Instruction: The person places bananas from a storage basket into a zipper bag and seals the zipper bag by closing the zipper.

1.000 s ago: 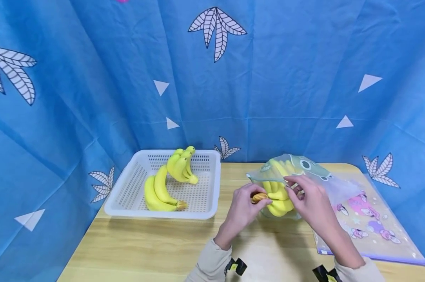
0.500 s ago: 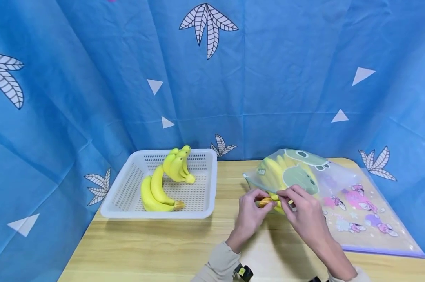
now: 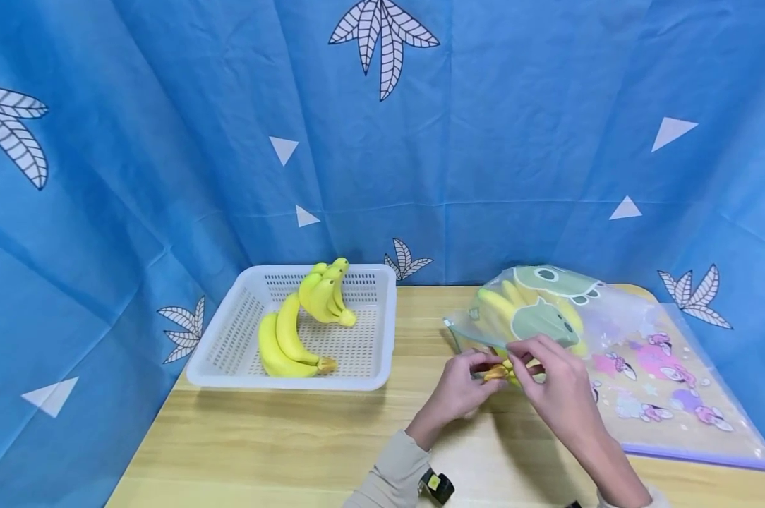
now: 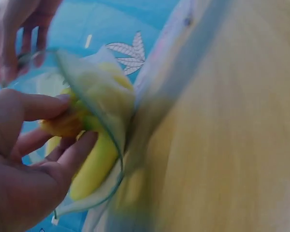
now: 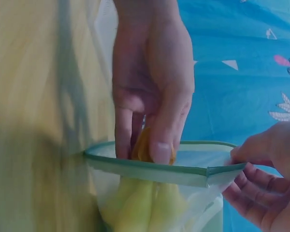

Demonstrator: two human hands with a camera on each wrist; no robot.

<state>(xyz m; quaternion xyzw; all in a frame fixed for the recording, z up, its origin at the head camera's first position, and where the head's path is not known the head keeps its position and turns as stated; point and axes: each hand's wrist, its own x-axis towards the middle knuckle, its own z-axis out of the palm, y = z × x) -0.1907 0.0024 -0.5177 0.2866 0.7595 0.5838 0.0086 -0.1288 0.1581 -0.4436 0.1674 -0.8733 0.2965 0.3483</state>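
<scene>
My left hand (image 3: 461,386) grips the brown stem end (image 4: 65,123) of a bunch of bananas (image 4: 94,162). Most of that bunch lies inside a clear zip bag (image 3: 541,321) printed with green cartoon figures. In the right wrist view the fingers reach through the bag's open mouth, with the stem at the level of the green rim (image 5: 183,170). My right hand (image 3: 557,377) pinches the edge of this rim between thumb and fingers, holding the mouth apart. The lower part of the bunch shows through the plastic.
A white perforated basket (image 3: 230,381) stands at the left of the wooden table (image 3: 274,437), with two bunches of bananas (image 3: 287,342) in it. Flat at the right lies another clear bag (image 3: 681,416) with pink prints and a purple zip. Blue curtain (image 3: 509,141) hangs behind.
The bunch has gone deeper into the bag, and the green-printed plastic now covers more of it. Both hands have shifted slightly, staying on the stem and the rim.
</scene>
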